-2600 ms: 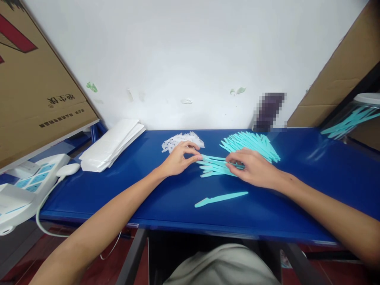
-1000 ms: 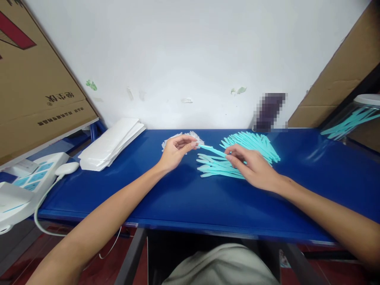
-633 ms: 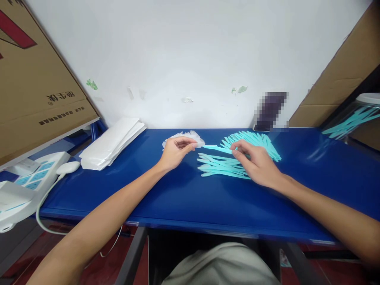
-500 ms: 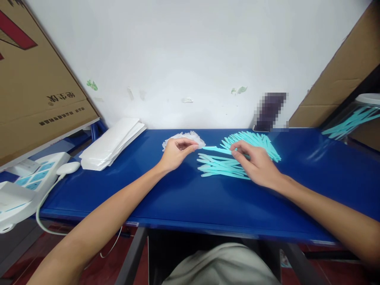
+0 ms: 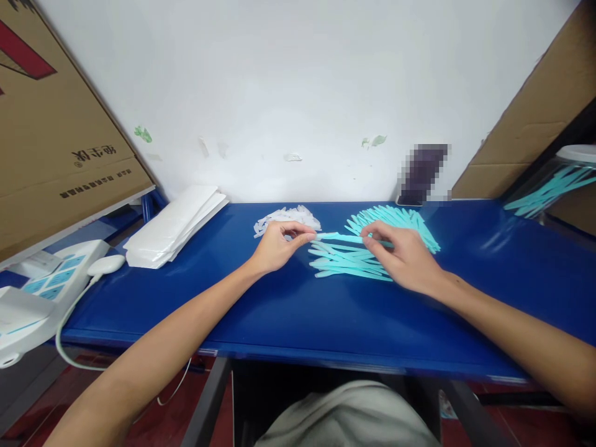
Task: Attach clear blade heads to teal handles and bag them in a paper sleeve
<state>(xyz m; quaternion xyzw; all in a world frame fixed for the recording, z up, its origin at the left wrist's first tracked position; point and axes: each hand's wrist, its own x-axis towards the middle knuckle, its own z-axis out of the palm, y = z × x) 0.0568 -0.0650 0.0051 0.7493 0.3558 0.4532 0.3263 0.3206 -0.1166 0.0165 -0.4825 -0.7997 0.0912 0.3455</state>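
Observation:
Between my two hands a turquoise stick, shaped like an eyebrow razor (image 5: 347,238), is held level just above the table. My right hand (image 5: 400,254) pinches its right end between thumb and fingertips. My left hand (image 5: 282,245) is closed at its left end, thumb against fingers, on what looks like a small translucent cap, mostly hidden by the fingertips. Behind my left hand lies a heap of small translucent caps (image 5: 298,215). More turquoise razors (image 5: 349,266) lie in a loose row below the held one, and a bigger fanned pile (image 5: 395,217) sits behind my right hand.
White flat packets (image 5: 172,226) are stacked on the blue table (image 5: 288,316) at left, beside a white power strip (image 5: 69,267) with a plug and cable. A phone, blurred out (image 5: 421,177), leans on the wall. A clear jar (image 5: 554,186) of turquoise sticks is far right.
My left hand has shifted slightly right and down, bringing its fingertips to the razor's left end. My right hand stays almost in place, still pinching the razor.

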